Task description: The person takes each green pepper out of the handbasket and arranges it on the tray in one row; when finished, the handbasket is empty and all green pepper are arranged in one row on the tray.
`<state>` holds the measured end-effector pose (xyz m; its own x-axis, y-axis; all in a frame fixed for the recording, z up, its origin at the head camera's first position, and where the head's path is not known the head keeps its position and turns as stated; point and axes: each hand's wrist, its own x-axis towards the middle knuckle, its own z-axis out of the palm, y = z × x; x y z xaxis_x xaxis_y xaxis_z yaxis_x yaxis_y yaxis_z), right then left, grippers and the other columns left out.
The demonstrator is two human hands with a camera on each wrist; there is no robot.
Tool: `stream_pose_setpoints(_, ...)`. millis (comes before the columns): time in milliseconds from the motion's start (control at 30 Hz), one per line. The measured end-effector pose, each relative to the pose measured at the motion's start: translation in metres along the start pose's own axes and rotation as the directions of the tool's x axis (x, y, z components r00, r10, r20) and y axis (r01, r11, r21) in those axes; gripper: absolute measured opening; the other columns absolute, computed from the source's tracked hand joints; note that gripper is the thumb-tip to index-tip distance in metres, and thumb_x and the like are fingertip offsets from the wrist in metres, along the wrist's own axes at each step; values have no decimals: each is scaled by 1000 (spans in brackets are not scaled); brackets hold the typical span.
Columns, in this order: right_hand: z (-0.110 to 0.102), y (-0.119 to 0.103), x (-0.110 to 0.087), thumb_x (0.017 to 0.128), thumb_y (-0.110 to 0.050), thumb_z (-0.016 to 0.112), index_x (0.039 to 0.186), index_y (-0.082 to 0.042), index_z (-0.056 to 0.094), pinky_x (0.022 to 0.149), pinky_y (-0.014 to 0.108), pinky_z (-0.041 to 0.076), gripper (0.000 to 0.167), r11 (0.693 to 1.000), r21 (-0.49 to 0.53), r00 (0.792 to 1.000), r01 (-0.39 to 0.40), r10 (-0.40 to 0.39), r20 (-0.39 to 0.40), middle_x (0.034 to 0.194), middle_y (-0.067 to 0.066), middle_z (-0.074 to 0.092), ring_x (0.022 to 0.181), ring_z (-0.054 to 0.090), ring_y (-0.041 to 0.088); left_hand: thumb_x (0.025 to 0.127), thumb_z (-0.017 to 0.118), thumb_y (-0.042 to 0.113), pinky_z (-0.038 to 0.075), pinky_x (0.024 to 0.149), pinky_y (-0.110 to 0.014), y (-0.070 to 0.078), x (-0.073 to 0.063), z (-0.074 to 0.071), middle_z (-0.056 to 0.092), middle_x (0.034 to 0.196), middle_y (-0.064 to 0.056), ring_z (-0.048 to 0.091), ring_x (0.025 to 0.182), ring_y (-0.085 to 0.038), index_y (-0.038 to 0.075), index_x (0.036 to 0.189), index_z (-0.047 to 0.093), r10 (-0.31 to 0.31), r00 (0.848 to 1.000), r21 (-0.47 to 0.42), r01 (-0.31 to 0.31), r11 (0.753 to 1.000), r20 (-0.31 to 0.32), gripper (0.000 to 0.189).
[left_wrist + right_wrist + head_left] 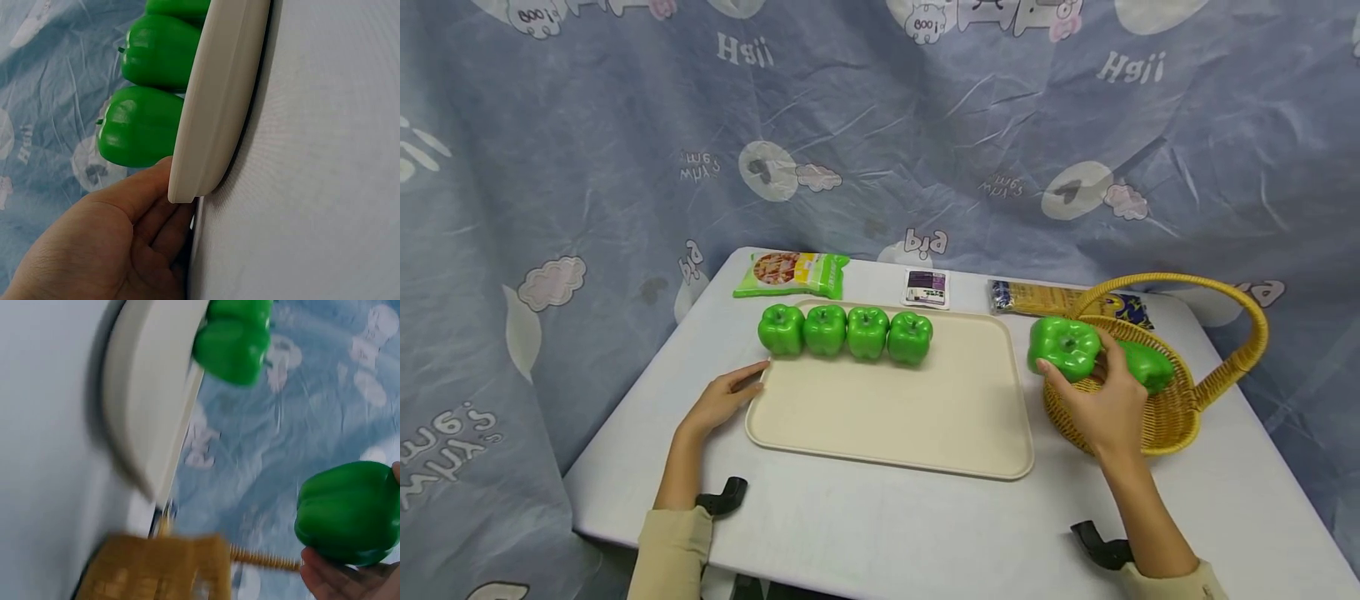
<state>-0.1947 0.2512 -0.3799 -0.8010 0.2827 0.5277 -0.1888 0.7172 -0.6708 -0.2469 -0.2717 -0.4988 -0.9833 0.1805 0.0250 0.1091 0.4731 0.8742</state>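
Above the left rim of the wicker basket (1176, 429), my right hand (1108, 404) holds a green bell pepper (1063, 347) between thumb and fingers. The right wrist view shows this pepper (348, 512) raised, fingertips against its side. Another green bell pepper (1146, 365) lies in the basket, partly behind the hand. My left hand (718, 404) grips the left edge of the beige tray (887, 417). In the left wrist view its fingers reach the tray's rim (215, 106). Several green bell peppers (825, 330) stand in a row along the tray's back left.
Behind the tray lie a green snack packet (793, 275) and a small purple-and-white packet (927, 288). A yellow-and-blue packet (1037, 298) sits behind the basket, partly covered by its tall arched handle (1217, 287). A printed blue curtain (880, 125) hangs along the table's back.
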Motion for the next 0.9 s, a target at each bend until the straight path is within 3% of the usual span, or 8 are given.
stream_pose_setpoints(133, 22, -12, 4, 71, -41, 78, 135, -14, 44, 76, 48, 49, 78, 999, 33, 998, -15, 13, 62, 110, 21, 61, 90, 62, 35, 93, 57, 26, 26, 106, -48, -2, 1, 2, 42, 140, -11, 32, 131, -32, 11, 136, 48, 9, 1000, -6, -9, 1000, -1, 47)
stream_pose_setpoints(433, 69, -23, 19, 71, -63, 67, 139, -11, 39, 72, 47, 50, 90, 990, -1, 969, -138, 136, 204, 113, 22, 59, 89, 63, 33, 93, 57, 26, 25, 106, -49, -5, 0, 2, 42, 140, -12, 31, 132, -33, 10, 136, 47, -2, 1000, 5, 2, 1000, -6, 47)
stream_pose_setpoints(700, 104, -22, 23, 70, -73, 58, 142, -6, 32, 81, 50, 47, 102, 970, -102, 901, -220, 242, 361, 118, 25, 56, 103, 56, 40, 92, 58, 27, 25, 106, -49, -3, 0, -1, 42, 140, -10, 30, 132, -32, 13, 136, 48, -19, 1000, 0, 19, 1000, -7, 47)
stream_pose_setpoints(900, 121, -12, 20, 69, -72, 60, 142, -2, 30, 90, 54, 42, 105, 954, -149, 847, -262, 301, 438, 126, 28, 49, 112, 48, 45, 93, 58, 26, 25, 107, -48, -2, 0, -1, 42, 140, -9, 30, 132, -30, 13, 136, 48, -8, 1000, -3, 8, 1000, 3, 46)
